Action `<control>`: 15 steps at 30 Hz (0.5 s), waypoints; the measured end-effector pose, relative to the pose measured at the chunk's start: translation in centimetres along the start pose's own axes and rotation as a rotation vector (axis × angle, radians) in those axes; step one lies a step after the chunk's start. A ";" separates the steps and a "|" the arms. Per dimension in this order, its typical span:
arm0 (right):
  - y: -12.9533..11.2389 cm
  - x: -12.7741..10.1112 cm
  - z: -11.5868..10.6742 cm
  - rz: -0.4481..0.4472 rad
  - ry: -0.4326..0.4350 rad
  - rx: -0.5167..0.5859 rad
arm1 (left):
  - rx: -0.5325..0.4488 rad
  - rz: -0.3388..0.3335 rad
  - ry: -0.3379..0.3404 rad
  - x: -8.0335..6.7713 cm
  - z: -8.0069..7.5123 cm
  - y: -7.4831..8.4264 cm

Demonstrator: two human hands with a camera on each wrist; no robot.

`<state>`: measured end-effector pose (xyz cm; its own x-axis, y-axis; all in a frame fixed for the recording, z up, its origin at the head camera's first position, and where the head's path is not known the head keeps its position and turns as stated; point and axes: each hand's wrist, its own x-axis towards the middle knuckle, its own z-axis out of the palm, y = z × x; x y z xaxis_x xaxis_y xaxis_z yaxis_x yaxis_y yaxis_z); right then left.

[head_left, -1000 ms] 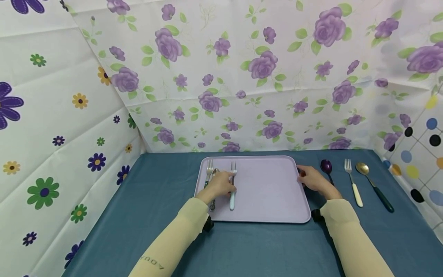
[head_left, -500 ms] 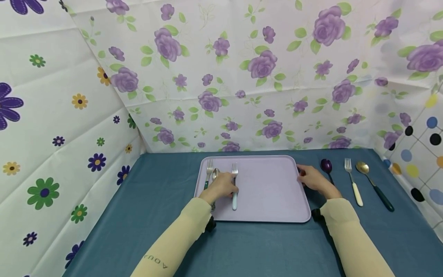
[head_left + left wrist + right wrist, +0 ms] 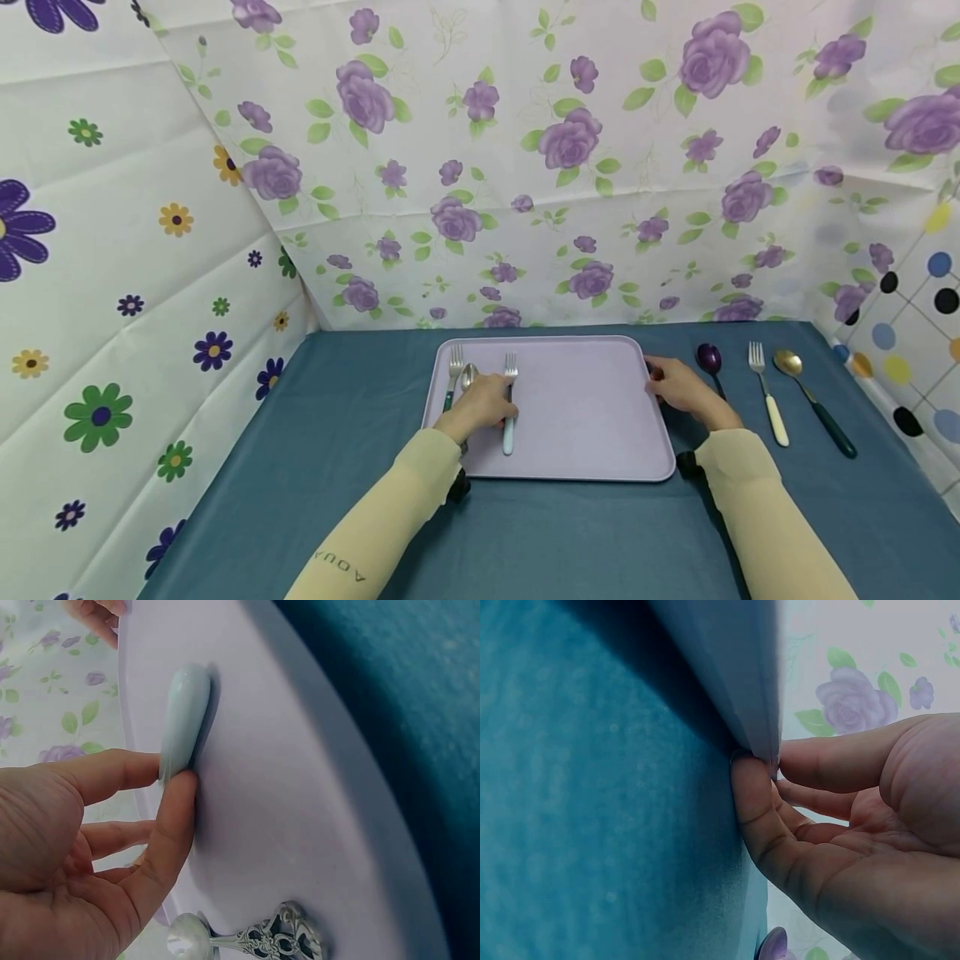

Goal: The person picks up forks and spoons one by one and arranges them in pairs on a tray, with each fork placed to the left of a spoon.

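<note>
A pale lilac tray (image 3: pixel 585 417) lies on the blue cloth. My left hand (image 3: pixel 478 407) pinches a light-blue-handled fork (image 3: pixel 508 437) resting on its left half, tines away from me. In the left wrist view, thumb and finger close on that fork's handle (image 3: pixel 187 705). To its left on the tray are a green-handled fork (image 3: pixel 455 367) and a silver spoon (image 3: pixel 468 374), the latter partly hidden by my hand. Its ornate handle (image 3: pixel 277 941) shows in the left wrist view. At the tray's right edge, my right hand (image 3: pixel 681 390) grips the rim (image 3: pixel 746 675) between thumb and fingers.
Right of the tray, on the cloth, lie a purple spoon (image 3: pixel 708 358), a cream-handled fork (image 3: pixel 777 421) and a gold spoon with a dark green handle (image 3: pixel 831 429). Flower-print sheets (image 3: pixel 517 275) stand behind and to the left; a dotted sheet (image 3: pixel 922 358) borders the right.
My left hand has shifted the light-blue-handled fork slightly right across the tray, then stayed nearly still. The right hand and tray have hardly moved.
</note>
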<state>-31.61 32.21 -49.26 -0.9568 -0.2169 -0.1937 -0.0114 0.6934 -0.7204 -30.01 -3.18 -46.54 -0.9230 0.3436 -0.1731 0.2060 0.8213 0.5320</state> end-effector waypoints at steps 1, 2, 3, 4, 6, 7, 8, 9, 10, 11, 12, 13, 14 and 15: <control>0.0 0.0 0.0 -0.001 0.000 -0.001 | -0.002 -0.001 0.001 0.0 0.0 0.0; 0.0 0.0 0.0 -0.003 0.001 -0.002 | -0.006 -0.001 0.000 -0.1 0.0 0.0; 0.0 0.0 0.0 -0.004 0.001 -0.003 | -0.012 0.001 0.000 -0.1 0.0 0.0; 0.1 0.0 0.0 -0.006 0.000 -0.004 | -0.018 0.005 -0.002 -0.2 -0.1 -0.1; 0.0 0.0 0.0 -0.006 0.001 -0.006 | -0.031 0.013 -0.006 -0.3 -0.1 -0.2; 0.0 0.0 0.0 -0.005 0.002 -0.006 | -0.041 0.016 -0.007 -0.4 -0.2 -0.2; 0.0 -0.1 0.0 -0.005 0.001 -0.007 | -0.053 0.017 -0.005 -0.5 -0.3 -0.3; -0.1 -0.1 0.0 -0.002 0.001 -0.007 | -0.060 0.018 -0.002 -0.6 -0.4 -0.3; 0.0 -0.1 0.0 -0.003 0.000 -0.009 | -0.062 0.021 0.006 -0.6 -0.5 -0.4; -0.1 -0.2 0.0 0.000 0.000 -0.008 | -0.063 0.022 0.015 -0.7 -0.6 -0.5; -0.1 -0.2 -0.1 0.003 0.001 -0.008 | -0.058 0.025 0.027 -0.7 -0.7 -0.6; -0.1 -0.2 -0.1 0.004 0.001 -0.009 | -0.054 0.027 0.038 -0.7 -0.8 -0.8; -0.1 -0.3 -0.1 0.004 0.002 -0.008 | -0.048 0.028 0.046 -0.8 -0.9 -0.9; -0.1 -0.3 -0.1 0.001 0.002 -0.008 | -0.036 0.030 0.054 -0.8 -1.1 -1.0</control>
<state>-31.37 32.23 -49.09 -0.9574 -0.2145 -0.1932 -0.0125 0.6993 -0.7147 -29.84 -4.74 -46.04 -0.9330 0.3418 -0.1125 0.2226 0.7940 0.5657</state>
